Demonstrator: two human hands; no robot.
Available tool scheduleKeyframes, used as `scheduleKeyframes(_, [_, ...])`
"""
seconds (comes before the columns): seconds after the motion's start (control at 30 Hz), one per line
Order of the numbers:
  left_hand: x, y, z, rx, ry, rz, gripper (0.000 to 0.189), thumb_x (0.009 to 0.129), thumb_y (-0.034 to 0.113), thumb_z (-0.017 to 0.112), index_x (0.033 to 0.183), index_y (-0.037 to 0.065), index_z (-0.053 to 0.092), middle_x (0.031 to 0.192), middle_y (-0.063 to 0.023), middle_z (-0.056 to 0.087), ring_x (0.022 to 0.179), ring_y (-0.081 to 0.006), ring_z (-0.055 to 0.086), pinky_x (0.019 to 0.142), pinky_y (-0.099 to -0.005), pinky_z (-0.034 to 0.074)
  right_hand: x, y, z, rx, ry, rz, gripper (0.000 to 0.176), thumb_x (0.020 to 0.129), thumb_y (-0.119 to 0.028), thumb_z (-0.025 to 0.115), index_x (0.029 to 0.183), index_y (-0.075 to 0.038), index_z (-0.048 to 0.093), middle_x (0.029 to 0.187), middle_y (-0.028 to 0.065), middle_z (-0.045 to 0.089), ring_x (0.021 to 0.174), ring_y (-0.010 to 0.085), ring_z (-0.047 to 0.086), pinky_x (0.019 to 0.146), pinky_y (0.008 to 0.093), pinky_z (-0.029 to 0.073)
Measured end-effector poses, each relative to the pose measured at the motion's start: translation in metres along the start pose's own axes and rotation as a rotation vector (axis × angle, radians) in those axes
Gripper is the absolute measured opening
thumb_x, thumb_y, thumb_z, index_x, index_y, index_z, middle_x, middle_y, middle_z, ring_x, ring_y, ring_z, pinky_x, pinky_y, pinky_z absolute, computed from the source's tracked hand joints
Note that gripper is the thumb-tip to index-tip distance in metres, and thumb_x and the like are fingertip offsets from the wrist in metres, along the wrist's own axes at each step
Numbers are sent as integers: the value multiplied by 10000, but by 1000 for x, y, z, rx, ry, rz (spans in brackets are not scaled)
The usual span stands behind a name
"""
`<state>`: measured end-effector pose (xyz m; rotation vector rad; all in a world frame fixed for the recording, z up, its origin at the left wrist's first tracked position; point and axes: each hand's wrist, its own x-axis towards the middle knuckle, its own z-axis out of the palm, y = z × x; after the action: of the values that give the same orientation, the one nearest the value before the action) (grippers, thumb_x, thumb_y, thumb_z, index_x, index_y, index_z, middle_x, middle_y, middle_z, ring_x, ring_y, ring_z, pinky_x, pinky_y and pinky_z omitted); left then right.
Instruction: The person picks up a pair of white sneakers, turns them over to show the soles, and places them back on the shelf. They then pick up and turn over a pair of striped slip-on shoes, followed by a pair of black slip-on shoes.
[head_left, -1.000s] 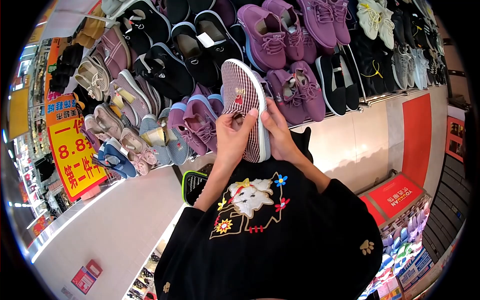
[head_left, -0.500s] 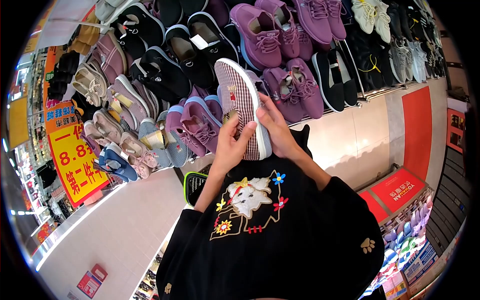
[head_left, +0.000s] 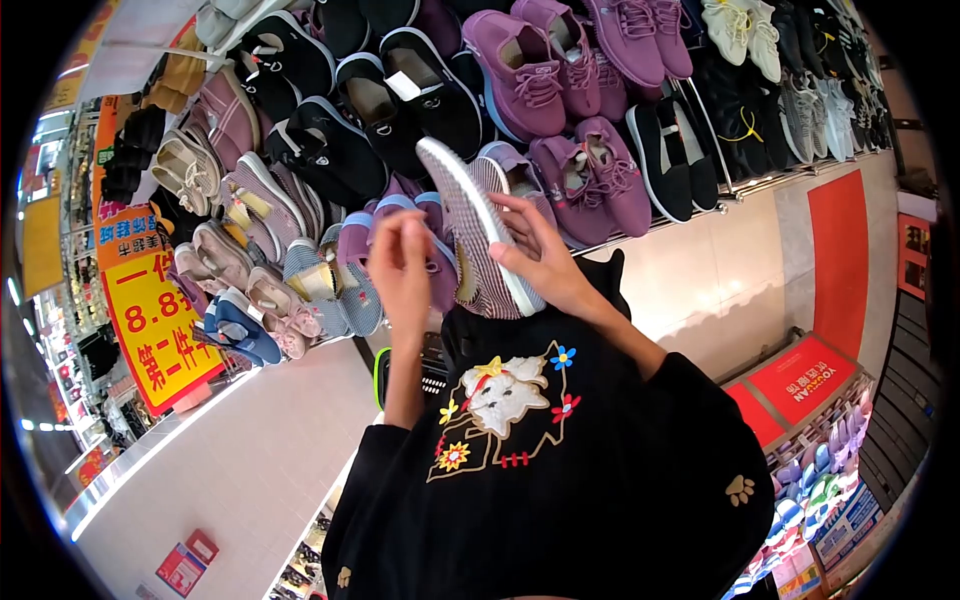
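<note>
A checked slip-on shoe with a white sole is held up near the middle of the view, tilted so that its sole edge shows. My right hand grips it from the right side, with the fingers over the sole edge. To the left of the shoe, apart from it, my left hand is raised in front of purple shoes. Its fingers are bent and somewhat blurred, and whether anything is between them cannot be made out.
Rows of purple shoes, black slip-ons and lighter shoes fill the rack ahead. A yellow sign stands at left. A green-rimmed dark basket is behind my left forearm. Red boxes lie at right.
My left hand has let go of the shoe and moved up and left. The shoe has turned in my right hand, showing its side and sole edge more.
</note>
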<state>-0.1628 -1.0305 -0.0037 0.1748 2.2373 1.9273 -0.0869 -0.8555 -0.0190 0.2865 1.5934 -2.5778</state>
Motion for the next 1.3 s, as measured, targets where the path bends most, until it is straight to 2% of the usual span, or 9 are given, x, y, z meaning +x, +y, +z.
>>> scheduleKeyframes(0.07, [23, 22, -6, 103, 130, 102, 224, 989, 206, 499, 1024, 3, 587, 863, -15, 565, 813, -65, 515, 708, -208, 413, 1, 3, 6, -63, -25, -85, 611, 869, -212, 669, 1386, -57, 383, 1335, 159, 470, 1231, 209, 461, 1054, 348, 336])
scheduleKeyframes(0.2, [62, 30, -25, -55, -8, 129, 490, 992, 418, 352, 1097, 1, 587, 1149, -105, 600, 1102, -211, 539, 982, -359, 384, 3, -9, 14, -242, -101, -130, 614, 823, -227, 699, 1349, -41, 444, 1277, 143, 538, 1219, 221, 494, 1042, 345, 359])
scheduleKeyframes(0.27, [68, 30, -26, 62, -126, 153, 533, 974, 443, 344, 1152, 4, 587, 1254, -126, 572, 1176, -231, 511, 1010, -370, 369, 4, -14, 8, -547, -273, -232, 641, 805, -240, 709, 1353, -40, 441, 1284, 150, 537, 1226, 251, 500, 1042, 356, 363])
scheduleKeyframes(0.33, [64, 28, -31, -41, -363, -11, 547, 952, 414, 365, 1192, -36, 564, 1271, -151, 563, 1145, -226, 541, 975, -363, 416, 1, -5, 14, -607, -242, -295, 691, 783, -225, 725, 1370, -40, 412, 1291, 156, 532, 1229, 272, 501, 1044, 366, 363])
scheduleKeyframes(0.43, [55, 7, -16, -241, -167, -66, 505, 929, 356, 384, 1183, -43, 564, 1224, -165, 583, 1127, -230, 554, 964, -368, 435, -1, 1, 15, -255, -56, -160, 838, 760, -180, 760, 1430, -58, 271, 1304, 242, 479, 1245, 296, 472, 1048, 393, 349])
scheduleKeyframes(0.67, [7, -28, 47, -722, 142, -290, 461, 989, 255, 290, 1268, -33, 518, 1242, -140, 564, 1157, -202, 521, 1042, -342, 359, 9, 16, 14, 8, 203, -130, 790, 797, -178, 749, 1414, -99, 263, 1293, 247, 444, 1235, 257, 435, 1057, 377, 326])
scheduleKeyframes(0.83, [-21, -49, 66, -506, 205, -328, 510, 1030, 408, 302, 1294, 16, 493, 1249, -97, 565, 1155, -190, 520, 1019, -323, 364, 10, 15, 11, 66, 293, -145, 669, 840, -133, 695, 1374, -91, 294, 1246, 196, 510, 1150, 215, 508, 988, 328, 398])
scheduleKeyframes(1.0, [10, -34, 37, -562, 26, -251, 490, 1044, 349, 250, 1369, 25, 423, 1338, -130, 497, 1242, -217, 463, 1090, -347, 296, 5, 16, 5, 0, 219, -86, 749, 813, -164, 725, 1400, -70, 269, 1253, 206, 509, 1158, 232, 505, 1002, 349, 389])
scheduleKeyframes(1.3, [3, -25, 3, -544, 11, -250, 625, 1013, 491, 244, 1430, 29, 297, 1415, -139, 405, 1325, -247, 364, 1107, -397, 251, 0, 5, 22, -383, 28, -108, 912, 743, -201, 776, 1453, -62, 221, 1310, 260, 456, 1247, 317, 449, 1077, 409, 306])
